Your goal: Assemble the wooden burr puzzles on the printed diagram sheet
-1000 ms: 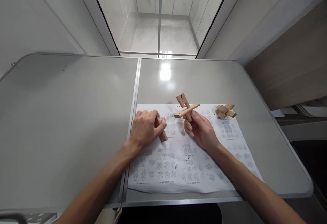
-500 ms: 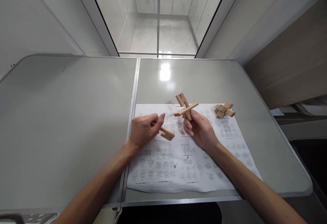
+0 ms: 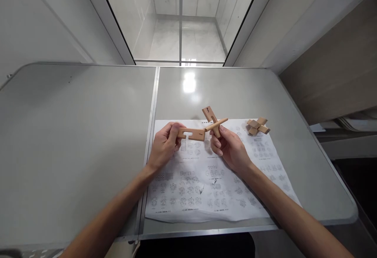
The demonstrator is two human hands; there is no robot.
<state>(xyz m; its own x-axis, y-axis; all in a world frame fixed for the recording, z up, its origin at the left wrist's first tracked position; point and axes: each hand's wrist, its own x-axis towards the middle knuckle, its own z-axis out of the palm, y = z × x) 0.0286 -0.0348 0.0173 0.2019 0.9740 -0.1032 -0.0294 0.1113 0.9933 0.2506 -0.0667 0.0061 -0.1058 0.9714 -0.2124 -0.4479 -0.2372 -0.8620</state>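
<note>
My left hand [image 3: 165, 144] pinches one end of a notched wooden puzzle piece [image 3: 196, 134], which lies nearly level and has a small dark mark on its free end. Between the thumb and fingers of my right hand [image 3: 231, 146] are two crossed wooden puzzle pieces [image 3: 217, 125]. One of these slants up to the left with a dark numeral on its end; the other passes across it. The left piece's free end meets or overlaps the tip of the crossing piece; whether they touch I cannot tell. Both hands are above a printed instruction sheet [image 3: 188, 203].
An assembled cluster of wooden pieces [image 3: 258, 126] rests at the sheet's upper right. The grey table [image 3: 88, 132] has a metal seam [image 3: 153, 105] running left of the sheet. Behind the table stands a glass panel [image 3: 203, 34], and shelving [image 3: 353, 120] is at the right.
My left hand has turned and raised its notched piece from a downward slant to nearly level, bringing it to the crossed pieces. My right hand stays almost still.
</note>
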